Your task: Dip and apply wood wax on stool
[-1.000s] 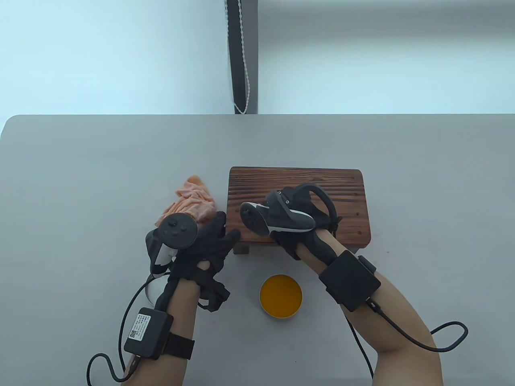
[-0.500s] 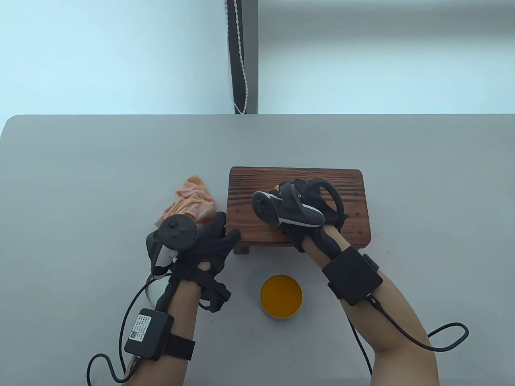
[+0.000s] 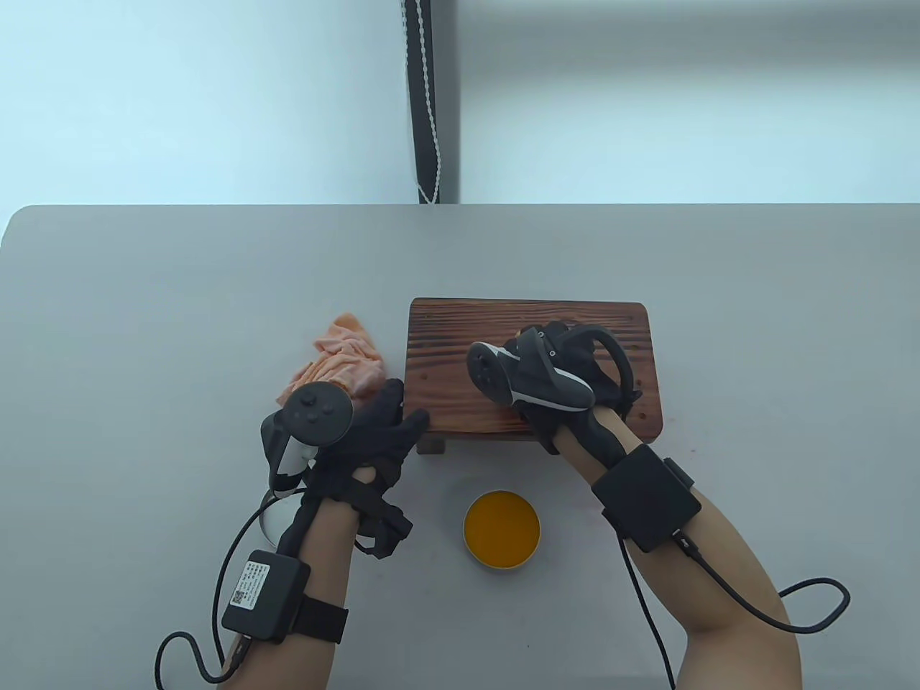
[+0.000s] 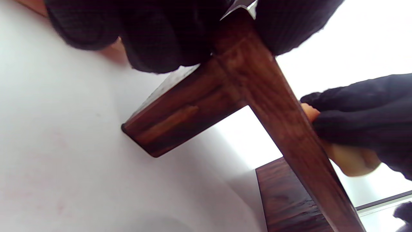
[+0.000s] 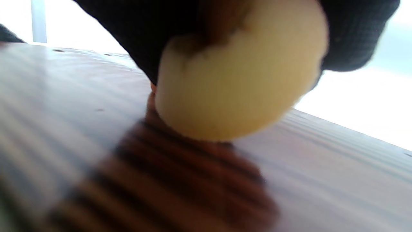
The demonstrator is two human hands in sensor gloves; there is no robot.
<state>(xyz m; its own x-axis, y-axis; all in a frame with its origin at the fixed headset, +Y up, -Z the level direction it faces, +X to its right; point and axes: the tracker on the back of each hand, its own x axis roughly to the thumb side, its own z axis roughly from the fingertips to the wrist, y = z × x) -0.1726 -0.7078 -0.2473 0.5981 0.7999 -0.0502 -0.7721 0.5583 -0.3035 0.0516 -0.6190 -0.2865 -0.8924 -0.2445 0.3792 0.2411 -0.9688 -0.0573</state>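
Observation:
A dark brown wooden stool (image 3: 445,338) stands mid-table. My left hand (image 3: 401,415) grips its near left corner; in the left wrist view my fingers (image 4: 161,35) wrap the corner above the stool leg (image 4: 180,109). My right hand (image 3: 557,345) rests on the stool top and holds a pale yellow round sponge (image 5: 238,80), pressed onto the wood grain (image 5: 80,112). The sponge also shows in the left wrist view (image 4: 351,159), under my right fingers (image 4: 363,119). An open tin of orange-yellow wax (image 3: 501,530) sits on the table in front of the stool.
A crumpled peach cloth (image 3: 338,359) lies on the table just left of the stool, beyond my left hand. A shiny round lid (image 3: 269,521) shows partly under my left wrist. Cables trail from both forearms toward the near table edge.
My right hand has slid to the right across the stool top with the sponge. My left hand has stayed on the stool's corner.

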